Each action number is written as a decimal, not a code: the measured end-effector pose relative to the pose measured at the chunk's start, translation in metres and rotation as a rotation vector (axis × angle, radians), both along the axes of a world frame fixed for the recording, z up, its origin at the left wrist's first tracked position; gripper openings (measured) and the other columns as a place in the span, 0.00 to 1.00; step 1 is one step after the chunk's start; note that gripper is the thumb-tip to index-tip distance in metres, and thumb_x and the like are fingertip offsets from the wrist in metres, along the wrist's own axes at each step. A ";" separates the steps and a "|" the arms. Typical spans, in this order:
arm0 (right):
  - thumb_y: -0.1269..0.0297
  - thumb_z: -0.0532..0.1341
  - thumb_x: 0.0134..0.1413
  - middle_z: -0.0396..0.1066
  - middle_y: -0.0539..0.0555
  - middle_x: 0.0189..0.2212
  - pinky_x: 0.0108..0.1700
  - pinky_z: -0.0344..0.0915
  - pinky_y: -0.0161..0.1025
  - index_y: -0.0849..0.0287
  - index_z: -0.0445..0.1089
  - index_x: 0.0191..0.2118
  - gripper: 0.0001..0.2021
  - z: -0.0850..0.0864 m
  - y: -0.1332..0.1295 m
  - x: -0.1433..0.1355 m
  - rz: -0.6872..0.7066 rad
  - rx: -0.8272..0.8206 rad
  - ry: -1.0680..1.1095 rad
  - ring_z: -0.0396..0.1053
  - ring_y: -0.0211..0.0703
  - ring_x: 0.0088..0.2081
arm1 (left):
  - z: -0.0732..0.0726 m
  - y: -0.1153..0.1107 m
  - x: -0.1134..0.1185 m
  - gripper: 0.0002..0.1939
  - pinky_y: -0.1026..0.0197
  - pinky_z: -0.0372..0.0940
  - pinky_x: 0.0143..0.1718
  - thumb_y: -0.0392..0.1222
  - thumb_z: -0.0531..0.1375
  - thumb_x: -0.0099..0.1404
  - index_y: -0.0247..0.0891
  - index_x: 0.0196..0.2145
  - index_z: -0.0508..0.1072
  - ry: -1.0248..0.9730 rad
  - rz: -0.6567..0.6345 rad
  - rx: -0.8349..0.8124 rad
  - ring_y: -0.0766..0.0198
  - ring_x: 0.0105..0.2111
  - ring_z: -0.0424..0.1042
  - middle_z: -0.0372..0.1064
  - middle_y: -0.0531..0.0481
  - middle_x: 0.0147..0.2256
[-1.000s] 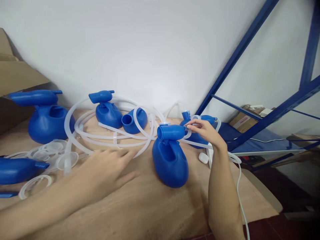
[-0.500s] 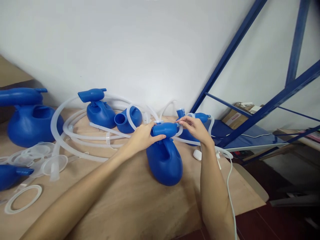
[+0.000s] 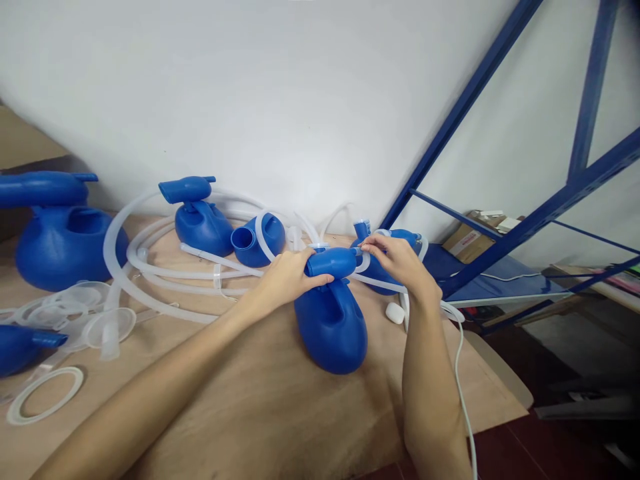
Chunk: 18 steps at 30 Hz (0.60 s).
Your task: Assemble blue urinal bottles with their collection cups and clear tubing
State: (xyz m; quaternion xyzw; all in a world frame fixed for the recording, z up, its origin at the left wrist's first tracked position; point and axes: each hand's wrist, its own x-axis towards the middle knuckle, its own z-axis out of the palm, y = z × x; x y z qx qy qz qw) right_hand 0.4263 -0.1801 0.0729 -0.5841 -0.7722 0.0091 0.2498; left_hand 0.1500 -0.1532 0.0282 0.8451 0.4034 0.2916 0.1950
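Note:
A blue plastic bottle [image 3: 333, 330] stands on the wooden table, with a blue spouted top piece [image 3: 337, 263] on its neck. My left hand [image 3: 290, 272] grips the wide end of that top piece, thumb along its front. At the narrow end, my right hand [image 3: 393, 259] pinches a short clear tube piece [image 3: 358, 251], which touches the nozzle; how far it sits on the nozzle cannot be made out. A second blue bottle [image 3: 381, 275] with tubing stands partly hidden behind my right hand.
Several blue bottles [image 3: 203, 228] stand along the wall among coiled clear hoses [image 3: 117, 257]. Clear discs [image 3: 110, 327] and a white ring [image 3: 45, 395] lie left. A white cap [image 3: 395, 313] and a cable [image 3: 463, 393] are right, near a blue metal rack [image 3: 500, 247].
My right hand has shifted slightly right, and the clear tube piece now shows between its fingers and the nozzle. My left hand keeps its hold. The view has moved slightly.

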 end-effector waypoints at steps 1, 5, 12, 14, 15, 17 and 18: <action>0.54 0.55 0.70 0.83 0.56 0.42 0.49 0.72 0.54 0.51 0.74 0.41 0.13 0.001 0.000 0.000 -0.006 0.001 -0.023 0.79 0.57 0.44 | 0.000 0.000 0.000 0.28 0.56 0.71 0.40 0.60 0.68 0.66 0.38 0.54 0.78 0.005 0.000 0.004 0.46 0.41 0.81 0.81 0.42 0.41; 0.51 0.55 0.71 0.81 0.55 0.39 0.48 0.72 0.52 0.51 0.72 0.42 0.13 -0.002 0.000 0.003 0.022 -0.063 0.071 0.78 0.55 0.42 | -0.002 0.000 0.001 0.30 0.54 0.71 0.43 0.60 0.68 0.66 0.36 0.56 0.77 0.009 0.001 0.025 0.44 0.43 0.81 0.81 0.40 0.44; 0.51 0.52 0.72 0.80 0.54 0.39 0.49 0.72 0.52 0.51 0.71 0.44 0.14 -0.009 0.003 0.005 0.043 -0.077 0.125 0.77 0.54 0.42 | -0.002 0.000 0.001 0.29 0.53 0.71 0.42 0.60 0.68 0.67 0.35 0.55 0.78 0.021 0.007 0.039 0.43 0.43 0.81 0.81 0.39 0.44; 0.52 0.53 0.71 0.80 0.54 0.38 0.47 0.72 0.51 0.51 0.72 0.44 0.13 -0.008 0.003 0.005 0.022 -0.039 0.088 0.77 0.54 0.40 | -0.002 0.000 0.001 0.28 0.53 0.70 0.41 0.61 0.67 0.67 0.35 0.53 0.78 0.022 0.010 0.039 0.43 0.42 0.81 0.81 0.39 0.43; 0.53 0.53 0.71 0.80 0.54 0.38 0.47 0.72 0.51 0.51 0.72 0.43 0.13 -0.008 0.003 0.005 0.018 -0.028 0.089 0.77 0.54 0.40 | -0.002 0.000 0.001 0.28 0.54 0.70 0.40 0.62 0.67 0.67 0.35 0.51 0.79 0.027 0.014 0.034 0.43 0.41 0.81 0.81 0.39 0.42; 0.54 0.55 0.70 0.81 0.55 0.40 0.48 0.72 0.51 0.52 0.73 0.44 0.12 -0.008 0.003 0.005 0.023 -0.027 0.121 0.78 0.54 0.41 | -0.003 0.000 0.000 0.27 0.54 0.70 0.38 0.63 0.67 0.66 0.36 0.50 0.79 0.039 0.022 0.023 0.43 0.41 0.81 0.81 0.39 0.41; 0.53 0.55 0.70 0.81 0.55 0.41 0.49 0.73 0.52 0.52 0.73 0.45 0.12 -0.008 0.002 0.005 0.030 -0.039 0.144 0.79 0.55 0.43 | -0.003 0.000 0.000 0.28 0.54 0.70 0.38 0.63 0.67 0.66 0.36 0.50 0.79 0.046 0.028 0.022 0.43 0.41 0.81 0.81 0.39 0.41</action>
